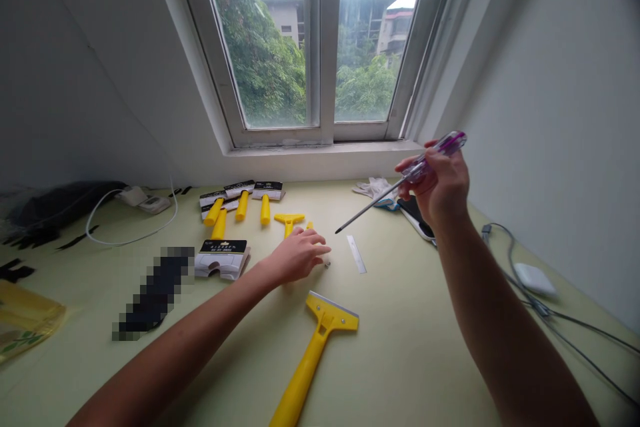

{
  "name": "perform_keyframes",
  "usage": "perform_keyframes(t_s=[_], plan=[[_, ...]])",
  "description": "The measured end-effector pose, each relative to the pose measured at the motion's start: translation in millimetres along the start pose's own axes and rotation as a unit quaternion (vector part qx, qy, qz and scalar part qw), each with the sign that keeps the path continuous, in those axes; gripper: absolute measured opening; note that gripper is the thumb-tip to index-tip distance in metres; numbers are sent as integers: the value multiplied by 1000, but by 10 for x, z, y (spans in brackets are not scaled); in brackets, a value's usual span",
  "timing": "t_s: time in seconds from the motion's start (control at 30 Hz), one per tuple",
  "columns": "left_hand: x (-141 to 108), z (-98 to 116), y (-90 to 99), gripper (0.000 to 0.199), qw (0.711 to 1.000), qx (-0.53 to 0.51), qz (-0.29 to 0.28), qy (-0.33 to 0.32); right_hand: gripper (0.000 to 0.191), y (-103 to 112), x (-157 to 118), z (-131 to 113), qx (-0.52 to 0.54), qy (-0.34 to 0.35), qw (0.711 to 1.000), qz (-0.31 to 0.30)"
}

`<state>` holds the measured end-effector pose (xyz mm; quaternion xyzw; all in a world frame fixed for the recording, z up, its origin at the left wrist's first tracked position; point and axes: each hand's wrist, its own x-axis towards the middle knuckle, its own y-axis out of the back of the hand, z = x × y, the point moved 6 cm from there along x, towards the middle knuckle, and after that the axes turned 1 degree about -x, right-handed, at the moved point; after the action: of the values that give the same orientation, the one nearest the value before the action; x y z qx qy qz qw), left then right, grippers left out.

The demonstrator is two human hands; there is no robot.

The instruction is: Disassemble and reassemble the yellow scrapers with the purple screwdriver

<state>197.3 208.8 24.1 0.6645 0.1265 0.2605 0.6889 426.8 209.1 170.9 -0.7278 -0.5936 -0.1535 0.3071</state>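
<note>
My right hand [444, 188] is raised above the table, wrapped round the clear purple handle of a screwdriver [373, 205]. The shaft slants down to the left, its tip in the air. My left hand [299, 255] reaches low over the table with fingers apart, beside small metal screws [327, 265]. Partly hidden behind it lies a yellow scraper piece [289, 219], with another small yellow part [309, 225] nearby. A thin metal blade [357, 254] rests on the table to the right of that hand. Closer to me lies a long yellow scraper [320, 340] with a blade along its head.
Several yellow-handled scrapers in black-and-white card packaging [223, 257] lie at the back left. White gloves [376, 192] and a phone [417, 219] are at the back right. Cables [543, 310] and a white case [535, 279] lie along the right wall. A window stands behind the table.
</note>
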Motion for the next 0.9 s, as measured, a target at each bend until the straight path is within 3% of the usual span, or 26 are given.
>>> perform_keyframes(t_s=[0.27, 0.57, 0.9], plan=[[181, 57, -77, 21, 994, -26, -43, -101, 27, 28, -4, -30, 6, -4, 1000, 6], [212, 160, -121, 25, 990, -34, -47, -131, 27, 39, 15, -55, 11, -1, 1000, 10], [499, 193, -185, 31, 991, -41, -31, -123, 29, 66, 19, -45, 12, -2, 1000, 11]])
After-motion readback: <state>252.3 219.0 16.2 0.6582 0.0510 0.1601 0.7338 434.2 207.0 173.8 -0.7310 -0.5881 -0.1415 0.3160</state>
